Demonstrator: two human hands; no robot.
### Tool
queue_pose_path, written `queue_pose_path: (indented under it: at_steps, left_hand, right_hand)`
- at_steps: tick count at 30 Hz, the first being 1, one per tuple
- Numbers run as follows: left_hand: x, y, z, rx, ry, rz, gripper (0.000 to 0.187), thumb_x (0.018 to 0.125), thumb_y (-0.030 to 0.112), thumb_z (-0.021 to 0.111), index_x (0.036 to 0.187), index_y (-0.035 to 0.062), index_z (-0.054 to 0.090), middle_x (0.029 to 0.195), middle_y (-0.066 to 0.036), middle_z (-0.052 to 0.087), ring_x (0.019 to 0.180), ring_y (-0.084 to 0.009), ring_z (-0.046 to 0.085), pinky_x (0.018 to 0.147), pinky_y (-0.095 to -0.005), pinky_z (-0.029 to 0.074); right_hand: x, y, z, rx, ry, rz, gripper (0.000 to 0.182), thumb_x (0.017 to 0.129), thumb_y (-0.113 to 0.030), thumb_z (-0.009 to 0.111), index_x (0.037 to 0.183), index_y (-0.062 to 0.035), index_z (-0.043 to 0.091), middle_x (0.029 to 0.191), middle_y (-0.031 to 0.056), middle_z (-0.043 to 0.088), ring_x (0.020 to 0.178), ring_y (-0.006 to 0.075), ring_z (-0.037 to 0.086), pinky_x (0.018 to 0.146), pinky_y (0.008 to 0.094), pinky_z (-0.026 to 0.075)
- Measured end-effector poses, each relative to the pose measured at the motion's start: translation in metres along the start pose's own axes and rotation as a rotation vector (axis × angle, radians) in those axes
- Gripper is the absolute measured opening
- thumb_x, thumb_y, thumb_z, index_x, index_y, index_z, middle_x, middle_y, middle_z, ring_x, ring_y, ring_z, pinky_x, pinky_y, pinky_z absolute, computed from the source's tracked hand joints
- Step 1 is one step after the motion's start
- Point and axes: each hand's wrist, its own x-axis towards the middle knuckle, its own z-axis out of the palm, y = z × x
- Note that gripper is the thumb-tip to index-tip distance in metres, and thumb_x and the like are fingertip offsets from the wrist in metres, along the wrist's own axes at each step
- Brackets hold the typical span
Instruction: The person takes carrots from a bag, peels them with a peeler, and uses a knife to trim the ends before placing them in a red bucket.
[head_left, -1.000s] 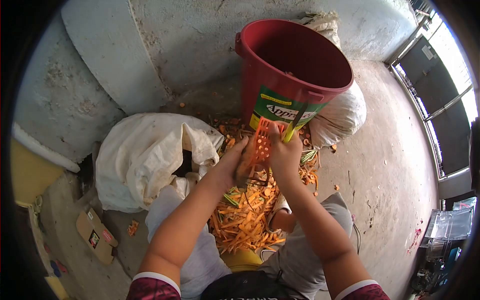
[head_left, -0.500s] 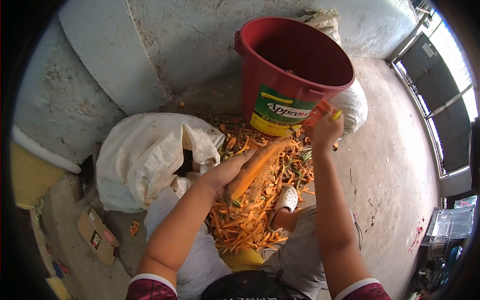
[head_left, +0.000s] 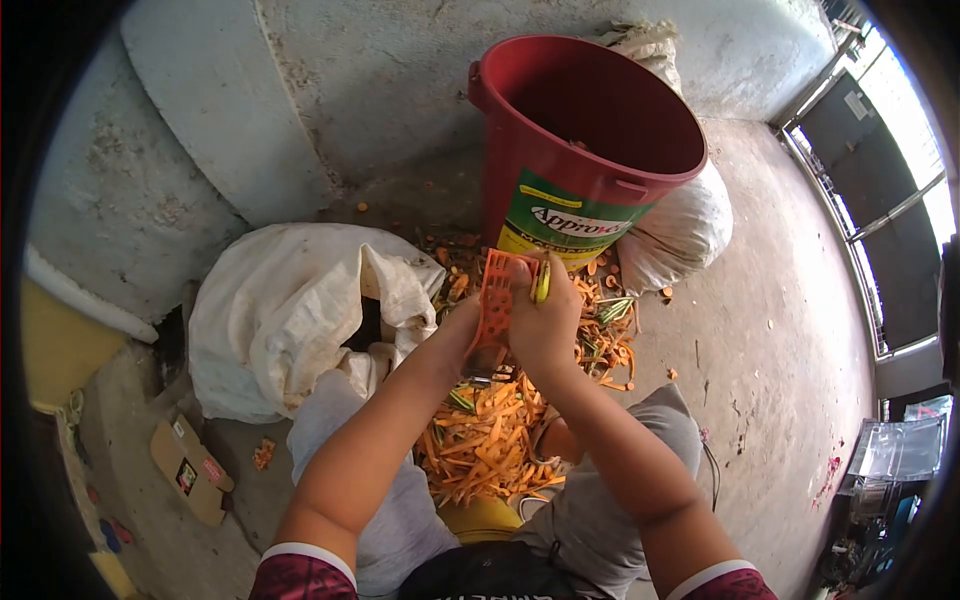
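Observation:
My right hand (head_left: 548,322) is closed round an orange-red peeler (head_left: 494,292) with a holed plastic body, and a yellow piece shows by the fingers. Close beside it, my left hand (head_left: 458,328) is wrapped round a large carrot that the peeler and my hands now mostly hide. The peeler's dark lower end points toward me. Below both hands, a heap of orange carrot peelings (head_left: 490,440) covers the floor between my legs. Just beyond the hands stands a tall red bin (head_left: 595,165) with a green and yellow label.
A crumpled white sack (head_left: 280,310) lies at the left, and another white sack (head_left: 690,225) leans behind the bin. A flattened cardboard piece (head_left: 192,470) lies on the left floor. A painted wall (head_left: 390,80) closes off the back. Clear plastic containers (head_left: 895,450) stand far right.
My right hand has swung with the peeler from beside the bin back toward me and left, meeting my left hand. The carrot, plainly visible before, is now mostly covered.

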Motion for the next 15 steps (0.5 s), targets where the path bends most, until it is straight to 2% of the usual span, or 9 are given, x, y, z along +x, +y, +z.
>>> queue_pose_path:
  at_steps: [1, 2, 5, 7, 9, 11, 13, 14, 15]
  left_hand:
    - [0.001, 0.0, 0.0, -0.027, -0.04, -0.045, 0.032, 0.088, 0.036, 0.037, 0.1, 0.0099, 0.05, 0.082, -0.004, 0.057, 0.066, -0.0144, 0.057, 0.053, -0.0278, 0.048]
    - [0.003, 0.0, -0.002, -0.054, -0.078, -0.092, 0.03, 0.088, 0.034, 0.037, 0.099, 0.0091, 0.051, 0.081, -0.005, 0.058, 0.067, -0.0136, 0.057, 0.054, -0.0274, 0.048]
    - [0.018, -0.018, -0.025, -0.082, -0.239, -0.291, 0.032, 0.089, 0.034, 0.038, 0.099, 0.0068, 0.051, 0.081, -0.006, 0.058, 0.069, -0.0133, 0.057, 0.056, -0.0256, 0.048]
    - [0.015, -0.022, -0.025, -0.008, -0.25, -0.359, 0.035, 0.089, 0.037, 0.036, 0.099, 0.006, 0.05, 0.081, -0.007, 0.058, 0.069, -0.0136, 0.057, 0.056, -0.0249, 0.048]
    - [-0.005, -0.011, -0.007, 0.14, -0.147, -0.343, 0.039, 0.089, 0.04, 0.033, 0.096, 0.006, 0.05, 0.08, -0.007, 0.057, 0.068, -0.0137, 0.056, 0.056, -0.0248, 0.047]
    - [-0.007, -0.009, -0.011, 0.13, -0.21, -0.333, 0.042, 0.089, 0.044, 0.029, 0.09, 0.0067, 0.049, 0.074, -0.005, 0.052, 0.062, -0.0113, 0.05, 0.051, -0.0244, 0.043]
    - [-0.003, -0.01, -0.018, -0.023, -0.212, -0.36, 0.043, 0.089, 0.044, 0.028, 0.09, 0.0069, 0.048, 0.071, -0.003, 0.049, 0.06, -0.0106, 0.047, 0.05, -0.0242, 0.042]
    - [0.002, -0.009, -0.027, -0.138, -0.348, -0.359, 0.041, 0.089, 0.044, 0.03, 0.093, 0.0071, 0.048, 0.07, -0.002, 0.047, 0.059, -0.0107, 0.045, 0.048, -0.0237, 0.039]
    - [0.008, -0.009, -0.029, -0.13, -0.287, -0.333, 0.04, 0.089, 0.043, 0.031, 0.094, 0.0074, 0.048, 0.07, -0.002, 0.047, 0.06, -0.0111, 0.045, 0.049, -0.0237, 0.04]
  right_hand:
    - [-0.002, 0.003, 0.002, -0.059, 0.021, -0.054, 0.021, 0.085, -0.021, 0.049, 0.088, -0.0003, 0.051, 0.07, 0.0114, 0.057, 0.065, 0.0217, 0.057, 0.059, 0.0323, 0.043]
    - [-0.001, 0.004, -0.001, -0.069, -0.004, -0.044, 0.02, 0.086, -0.019, 0.048, 0.087, 0.0004, 0.051, 0.072, 0.0136, 0.059, 0.064, 0.0248, 0.058, 0.058, 0.0319, 0.044]
    - [0.019, 0.019, -0.005, -0.14, 0.156, 0.005, 0.018, 0.086, -0.017, 0.046, 0.085, 0.0005, 0.051, 0.074, 0.0136, 0.06, 0.063, 0.0247, 0.058, 0.058, 0.0311, 0.045]
    - [0.052, 0.04, -0.027, -0.023, 0.248, 0.105, 0.011, 0.082, -0.012, 0.049, 0.084, -0.001, 0.052, 0.073, 0.014, 0.059, 0.066, 0.0279, 0.058, 0.058, 0.0372, 0.044]
    - [0.082, 0.084, -0.046, -0.075, 0.401, 0.213, 0.014, 0.084, -0.012, 0.046, 0.082, -0.0006, 0.054, 0.072, 0.0105, 0.061, 0.062, 0.0206, 0.059, 0.055, 0.0319, 0.045]
    - [0.09, 0.07, -0.069, -0.215, 0.499, 0.266, 0.016, 0.086, -0.013, 0.045, 0.082, -0.0002, 0.054, 0.072, 0.0086, 0.061, 0.058, 0.0166, 0.059, 0.05, 0.0269, 0.046]
    - [0.094, 0.084, -0.074, 0.016, 0.5, 0.267, 0.019, 0.088, -0.015, 0.043, 0.082, -0.0006, 0.054, 0.068, 0.0059, 0.059, 0.051, 0.0117, 0.054, 0.043, 0.0224, 0.041]
    - [0.095, 0.089, -0.074, 0.13, 0.495, 0.265, 0.02, 0.088, -0.016, 0.042, 0.082, -0.0007, 0.054, 0.067, 0.0046, 0.057, 0.047, 0.0092, 0.052, 0.039, 0.0202, 0.039]
    - [0.092, 0.076, -0.07, 0.236, 0.422, 0.255, 0.019, 0.088, -0.015, 0.043, 0.083, -0.0004, 0.054, 0.068, 0.0054, 0.059, 0.051, 0.0105, 0.054, 0.043, 0.0216, 0.041]
